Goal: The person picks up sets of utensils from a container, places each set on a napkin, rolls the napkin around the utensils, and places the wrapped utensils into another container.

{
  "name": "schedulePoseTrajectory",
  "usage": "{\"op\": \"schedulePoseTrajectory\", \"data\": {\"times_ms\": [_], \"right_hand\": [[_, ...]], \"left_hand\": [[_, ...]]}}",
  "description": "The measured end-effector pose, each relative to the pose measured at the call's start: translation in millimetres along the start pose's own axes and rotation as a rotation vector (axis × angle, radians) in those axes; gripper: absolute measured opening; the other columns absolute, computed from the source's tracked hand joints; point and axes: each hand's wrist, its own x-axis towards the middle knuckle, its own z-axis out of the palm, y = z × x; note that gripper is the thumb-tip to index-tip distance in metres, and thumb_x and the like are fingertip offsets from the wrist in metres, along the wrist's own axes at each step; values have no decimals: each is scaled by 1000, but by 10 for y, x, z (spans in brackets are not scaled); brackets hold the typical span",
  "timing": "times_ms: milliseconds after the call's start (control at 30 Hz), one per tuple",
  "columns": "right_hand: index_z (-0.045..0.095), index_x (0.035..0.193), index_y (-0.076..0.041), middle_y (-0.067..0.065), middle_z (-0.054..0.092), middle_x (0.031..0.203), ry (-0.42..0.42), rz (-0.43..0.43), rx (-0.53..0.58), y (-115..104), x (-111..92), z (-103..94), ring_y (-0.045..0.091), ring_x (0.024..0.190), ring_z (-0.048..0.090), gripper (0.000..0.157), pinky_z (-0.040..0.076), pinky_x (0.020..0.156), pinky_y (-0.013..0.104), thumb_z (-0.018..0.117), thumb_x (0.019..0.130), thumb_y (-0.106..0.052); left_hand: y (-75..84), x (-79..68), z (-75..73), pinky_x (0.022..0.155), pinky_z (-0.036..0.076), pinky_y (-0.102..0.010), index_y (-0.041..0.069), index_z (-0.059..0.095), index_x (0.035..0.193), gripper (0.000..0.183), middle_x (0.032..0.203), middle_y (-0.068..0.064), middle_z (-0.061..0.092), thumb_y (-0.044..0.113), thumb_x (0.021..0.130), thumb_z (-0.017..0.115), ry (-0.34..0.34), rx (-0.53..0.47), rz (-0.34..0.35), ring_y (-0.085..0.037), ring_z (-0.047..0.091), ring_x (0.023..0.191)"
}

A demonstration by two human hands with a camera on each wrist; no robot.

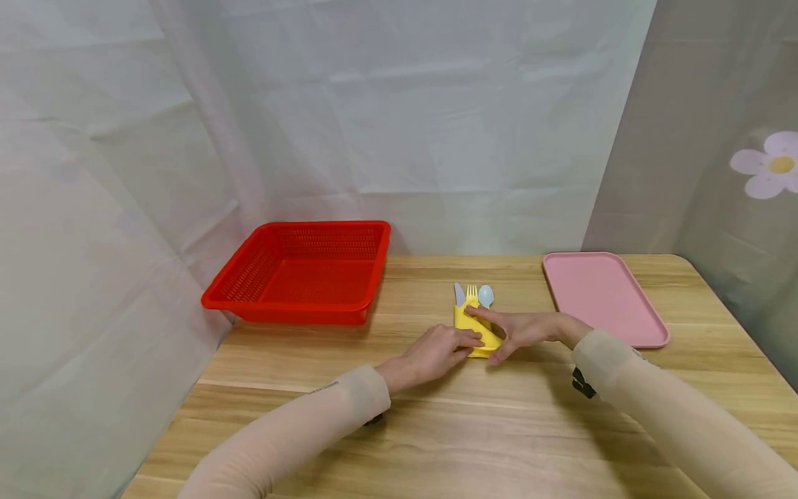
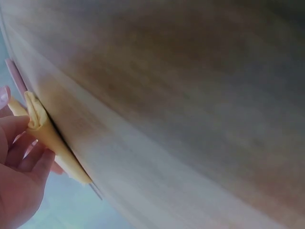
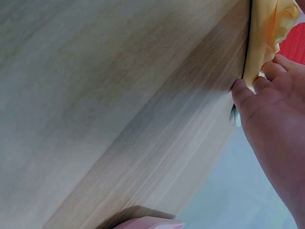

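A folded yellow napkin (image 1: 469, 324) lies on the table, with a pale purple knife (image 1: 459, 294), a yellow fork (image 1: 472, 292) and a pale blue spoon (image 1: 485, 296) sticking out of its far end. My left hand (image 1: 439, 353) holds the near left part of the napkin, its thumb and fingers at the rolled fold in the left wrist view. From the right, my right hand (image 1: 526, 328) reaches over the napkin with thumb and fingers spread apart, fingertips touching the cloth. In the right wrist view its thumb (image 3: 242, 93) is down at the cloth's edge. The cutlery's lower parts are hidden.
To the left at the back stands a red plastic basket (image 1: 364, 305) with perforated walls. A pink tray (image 1: 601, 291) lies at the back right of the wooden table (image 1: 436, 443). Pale curtains (image 1: 436, 138) hang behind.
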Motion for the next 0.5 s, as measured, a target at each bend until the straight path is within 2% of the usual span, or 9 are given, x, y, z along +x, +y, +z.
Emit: {"op": "schedulePoseTrajectory", "data": {"times_ms": [200,433,500], "right_hand": [[3,169,-19,15,-6,174,-6,3,-25,3,-2,-13,43,158,-2,104,8,122,70,75,97,-35],[5,169,-20,15,-6,174,4,-9,-55,13,-16,-4,41,158,-3,94,8,124,67,68,102,-39],[5,169,-20,16,-7,174,7,-10,-59,14,-22,4,42,158,-3,92,8,123,68,66,103,-40]], "left_hand": [[-31,6,-3,108,49,-26,15,75,131,30,140,2,66,15,103,68,-17,-32,18,-10,62,129],[-123,31,-31,110,45,-22,15,75,131,29,140,4,66,17,104,66,-87,-251,-49,-8,59,132],[-149,38,-37,108,45,-20,16,75,130,29,139,5,66,15,103,67,-94,-278,-53,-6,59,130]]}}
